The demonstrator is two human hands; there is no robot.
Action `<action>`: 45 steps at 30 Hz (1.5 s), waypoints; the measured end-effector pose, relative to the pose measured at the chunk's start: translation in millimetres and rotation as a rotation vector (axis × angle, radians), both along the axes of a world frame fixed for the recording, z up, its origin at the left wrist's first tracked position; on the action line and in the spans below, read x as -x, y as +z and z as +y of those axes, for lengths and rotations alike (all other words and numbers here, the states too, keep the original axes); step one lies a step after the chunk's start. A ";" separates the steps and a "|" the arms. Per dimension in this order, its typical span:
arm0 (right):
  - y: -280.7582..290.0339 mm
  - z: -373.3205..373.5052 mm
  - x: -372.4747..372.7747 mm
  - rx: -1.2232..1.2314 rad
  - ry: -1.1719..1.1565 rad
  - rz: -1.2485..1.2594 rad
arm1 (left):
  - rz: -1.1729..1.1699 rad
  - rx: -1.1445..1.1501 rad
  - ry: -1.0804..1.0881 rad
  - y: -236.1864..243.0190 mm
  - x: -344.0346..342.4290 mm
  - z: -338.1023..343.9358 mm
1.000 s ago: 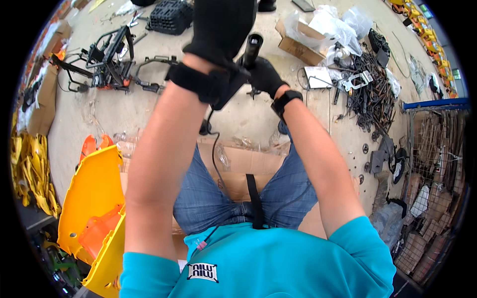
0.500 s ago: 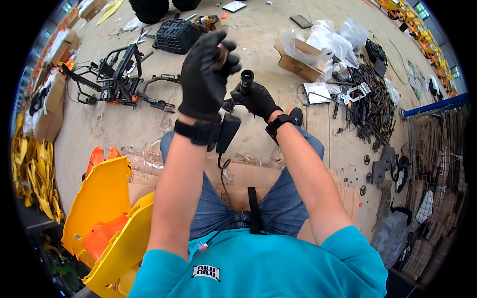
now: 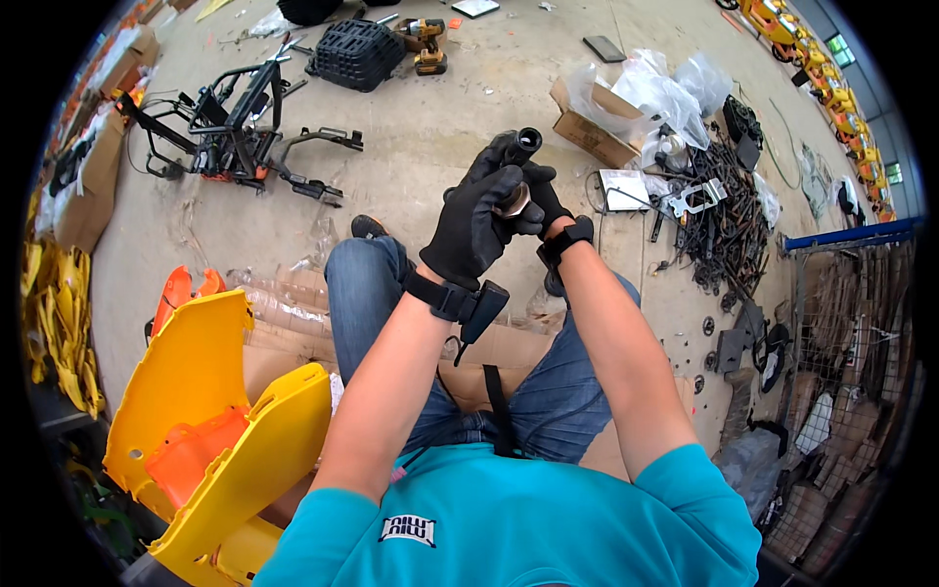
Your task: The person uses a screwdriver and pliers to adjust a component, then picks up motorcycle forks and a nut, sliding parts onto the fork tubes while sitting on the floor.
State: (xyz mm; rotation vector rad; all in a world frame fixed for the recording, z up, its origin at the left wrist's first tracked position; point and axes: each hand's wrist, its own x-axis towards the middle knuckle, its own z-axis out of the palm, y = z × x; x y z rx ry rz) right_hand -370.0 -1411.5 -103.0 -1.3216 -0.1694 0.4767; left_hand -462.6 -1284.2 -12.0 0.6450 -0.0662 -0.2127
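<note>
Both my hands wear black gloves and meet in front of me, above my knees. My right hand (image 3: 544, 201) grips a short black tube-like grip (image 3: 521, 144) that sticks up past its fingers. My left hand (image 3: 476, 227) is wrapped over the right hand and the lower part of that black part, where a bit of bare metal shows. A loose black wrist strap (image 3: 478, 310) hangs from my left glove. I sit on flattened cardboard (image 3: 518, 344) in blue jeans.
A yellow and orange plastic body shell (image 3: 205, 430) lies at my left. A black metal frame (image 3: 230, 127), a black crate (image 3: 357, 54) and a cordless drill (image 3: 427, 44) lie on the concrete ahead. Cardboard boxes with plastic bags (image 3: 626, 108) and a scrap-metal pile (image 3: 724, 215) are at right.
My raised left arm has come down and my left hand has closed over the right hand and the black part. The view has tilted down toward my lap.
</note>
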 end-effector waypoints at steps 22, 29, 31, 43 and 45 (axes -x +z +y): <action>-8.2 -5.0 28.9 0.756 0.049 -0.911 | 0.132 0.216 -0.141 -80.1 19.0 33.1; -22.9 -31.6 29.8 0.343 0.006 -0.223 | 0.202 0.239 -0.078 -66.1 7.5 18.6; -14.1 -77.8 24.1 0.227 -0.001 -0.087 | 0.139 0.228 -0.062 -68.7 -11.7 0.1; 110.4 8.2 59.8 0.597 -0.527 -0.442 | 0.095 0.085 0.031 -63.5 -60.2 3.4; 114.9 11.8 62.2 0.663 -0.535 -0.482 | 0.140 0.089 0.046 -56.8 -48.7 3.8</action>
